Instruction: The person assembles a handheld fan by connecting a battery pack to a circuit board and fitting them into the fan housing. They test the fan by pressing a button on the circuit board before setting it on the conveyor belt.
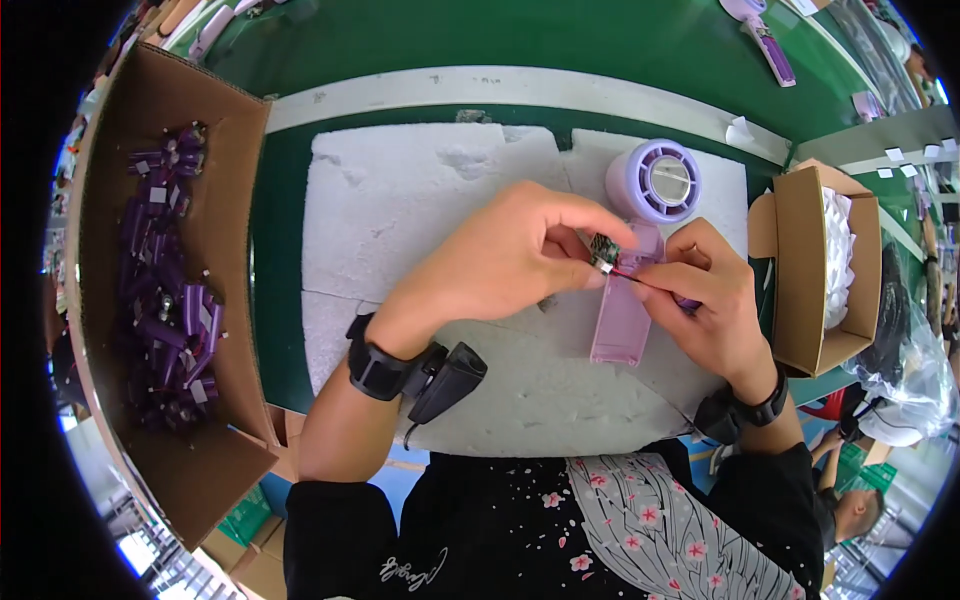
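My left hand (505,252) pinches a small green circuit board (603,249) between thumb and fingers. A white connector (604,267) sits at the board's lower edge. From there a thin red and black wire (628,276) runs to the fingertips of my right hand (712,302), which are closed on it. Part of a purple cylinder (686,303) shows under my right fingers; the rest is hidden. Beneath both hands lies a lilac handheld fan, its round head (655,181) away from me and its open pink handle shell (619,325) toward me.
White foam boards (400,210) cover the bench in front of me. On the left, a large cardboard box (225,330) holds many purple cylindrical batteries (165,270). A smaller carton (793,270) with white pieces stands at right. More fan parts (768,50) lie on the green surface (560,35) beyond.
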The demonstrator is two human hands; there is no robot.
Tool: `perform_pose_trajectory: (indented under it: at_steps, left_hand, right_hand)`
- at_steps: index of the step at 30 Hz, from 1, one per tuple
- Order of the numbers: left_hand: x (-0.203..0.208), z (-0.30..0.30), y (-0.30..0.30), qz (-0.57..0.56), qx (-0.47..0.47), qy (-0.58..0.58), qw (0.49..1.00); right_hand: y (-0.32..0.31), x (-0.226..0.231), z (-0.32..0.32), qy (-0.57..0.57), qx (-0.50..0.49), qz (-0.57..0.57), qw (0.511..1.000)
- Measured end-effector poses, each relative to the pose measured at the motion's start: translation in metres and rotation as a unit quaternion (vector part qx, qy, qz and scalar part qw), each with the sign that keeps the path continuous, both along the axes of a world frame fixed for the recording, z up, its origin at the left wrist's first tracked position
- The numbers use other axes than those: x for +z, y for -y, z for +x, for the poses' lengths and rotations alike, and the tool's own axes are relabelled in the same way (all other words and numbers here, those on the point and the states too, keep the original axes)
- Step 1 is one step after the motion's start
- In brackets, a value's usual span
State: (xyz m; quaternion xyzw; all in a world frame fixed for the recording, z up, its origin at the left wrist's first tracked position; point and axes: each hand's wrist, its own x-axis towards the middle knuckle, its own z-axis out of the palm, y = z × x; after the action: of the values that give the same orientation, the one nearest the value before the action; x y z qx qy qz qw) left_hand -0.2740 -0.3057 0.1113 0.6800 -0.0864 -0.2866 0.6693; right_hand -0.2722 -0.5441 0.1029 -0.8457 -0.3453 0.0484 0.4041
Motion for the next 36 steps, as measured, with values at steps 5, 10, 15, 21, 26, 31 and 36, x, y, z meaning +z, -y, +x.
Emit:
perform_pose_trajectory:
  at_steps: [5, 10, 15, 21, 26, 31, 36]
  left_hand:
    - [-0.011, -0.003, 0.001, -0.058, 0.032, -0.005, 0.998]
    - [-0.015, -0.003, 0.000, -0.072, 0.033, 0.001, 0.997]
    - [-0.010, -0.004, 0.004, -0.075, 0.051, 0.000, 0.996]
    - [-0.004, -0.006, 0.007, -0.029, 0.071, 0.047, 0.996]
    - [-0.007, -0.007, 0.009, -0.012, 0.080, 0.113, 0.990]
    - [-0.007, -0.007, 0.009, -0.037, 0.083, 0.072, 0.993]
    - [-0.010, -0.009, 0.010, -0.039, 0.086, 0.093, 0.991]
  right_hand:
    - [-0.001, 0.003, -0.002, 0.013, -0.009, 0.009, 1.000]
    - [-0.003, 0.003, -0.002, 0.010, -0.018, -0.001, 1.000]
    - [-0.001, 0.007, -0.002, 0.011, -0.032, -0.005, 0.999]
    - [0.001, 0.005, 0.000, 0.024, -0.028, -0.002, 0.999]
    - [0.004, 0.006, 0.002, 0.009, -0.018, 0.013, 1.000]
    - [0.006, 0.004, 0.004, -0.006, -0.012, 0.031, 0.999]
    - [0.006, 0.004, 0.003, -0.019, -0.018, 0.031, 0.999]
